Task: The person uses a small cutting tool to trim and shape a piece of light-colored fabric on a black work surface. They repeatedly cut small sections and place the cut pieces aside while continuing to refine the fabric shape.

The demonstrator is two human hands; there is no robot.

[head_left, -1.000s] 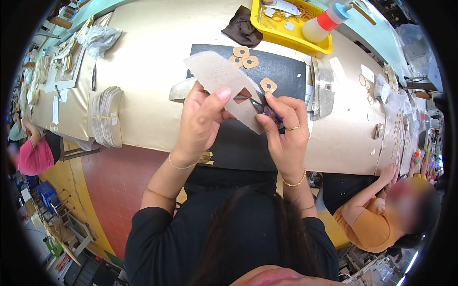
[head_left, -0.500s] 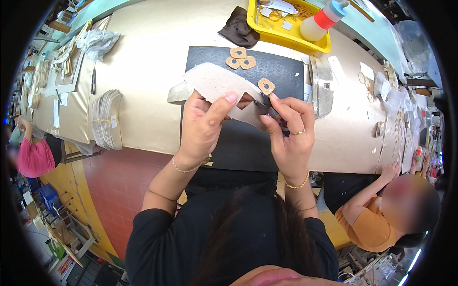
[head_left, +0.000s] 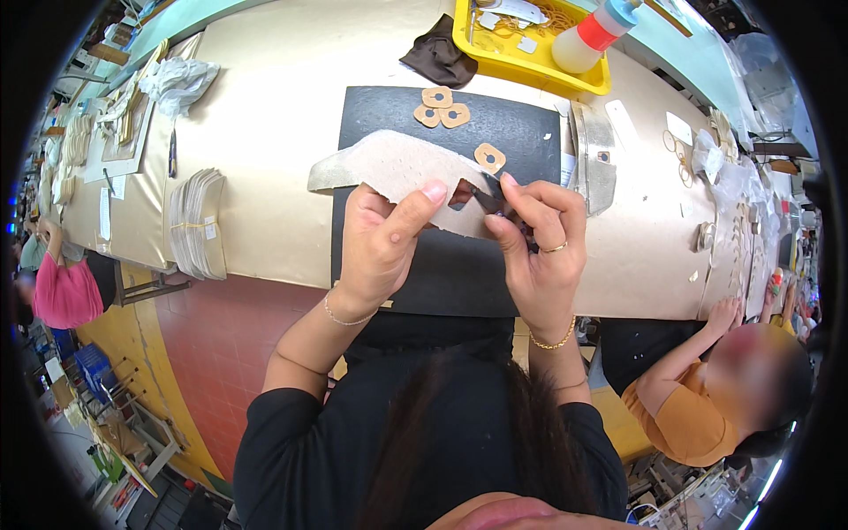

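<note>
My left hand (head_left: 378, 243) pinches a pale beige curved sheet piece (head_left: 411, 163), thumb on top and fingers underneath. A hole with angular edges opens in the sheet just right of that thumb. My right hand (head_left: 546, 234) closes on a small dark scissors-like tool (head_left: 487, 196), whose dark tip reaches the hole's right edge. Most of this tool is hidden by the fingers. Both hands are above a black mat (head_left: 442, 274). On the mat beyond them lie a single tan rounded-square piece with a keyhole slot (head_left: 489, 158) and a cluster of similar tan pieces (head_left: 436, 97).
A yellow tray (head_left: 530, 76) holding a bottle (head_left: 579, 49) and rubber bands stands at the back, beside a dark brown cloth (head_left: 439, 55). Left is a banded stack of pale pieces (head_left: 196, 225). At right lies a curved grey piece (head_left: 601, 185); a co-worker in orange (head_left: 685, 415) sits nearby.
The sheet has tilted and sunk a little, its upper edge now lower, and its hole shows wider. My left thumb has shifted slightly right and down; the right hand stays almost in place.
</note>
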